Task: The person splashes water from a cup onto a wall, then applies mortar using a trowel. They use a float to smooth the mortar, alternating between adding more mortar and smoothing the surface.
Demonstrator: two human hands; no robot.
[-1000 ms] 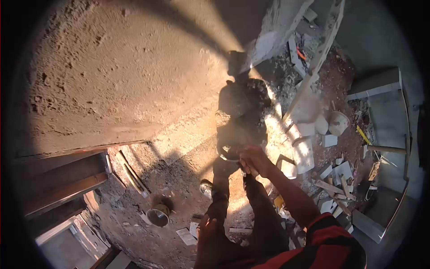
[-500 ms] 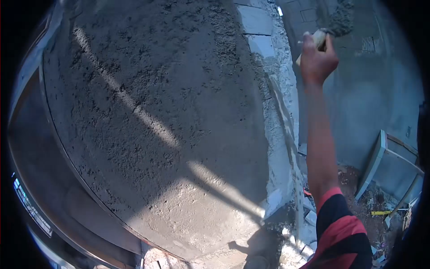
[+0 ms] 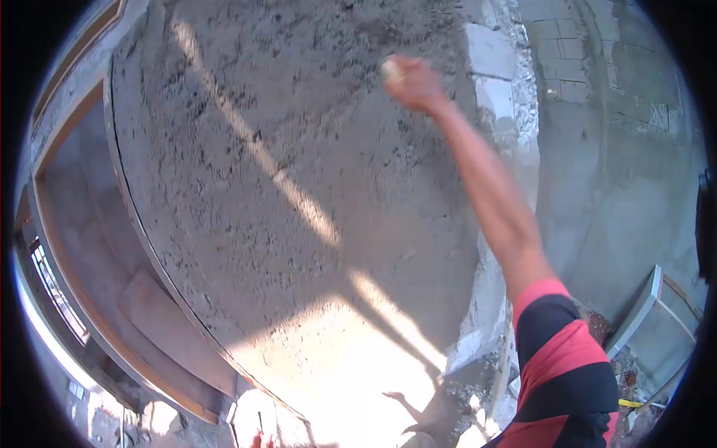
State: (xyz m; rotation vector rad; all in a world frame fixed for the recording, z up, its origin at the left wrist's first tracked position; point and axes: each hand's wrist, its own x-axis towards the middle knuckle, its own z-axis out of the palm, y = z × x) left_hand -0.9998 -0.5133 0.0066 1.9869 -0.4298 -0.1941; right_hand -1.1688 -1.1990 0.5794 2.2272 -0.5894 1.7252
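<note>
My right hand [image 3: 417,84] is raised in front of the rough grey plastered wall [image 3: 299,157], near its upper right part. It is closed around a trowel, whose pale handle end [image 3: 389,69] shows at the fingers. The blade is hidden or blurred against the mortar. Wet-looking, lumpy mortar covers the upper wall, while the lower right is smoother. My left hand is not in view.
A pale block edge [image 3: 491,52] runs down the wall's right side. A framed opening [image 3: 97,194] curves along the left. Beyond the edge stands another grey wall [image 3: 597,172]. A framed panel [image 3: 635,313] leans lower right above rubble, near a yellow object [image 3: 629,403].
My right hand has swung left from beyond the block edge to the plastered wall. The dark mortar lump seen by the trowel is no longer distinct. The view has shifted slightly.
</note>
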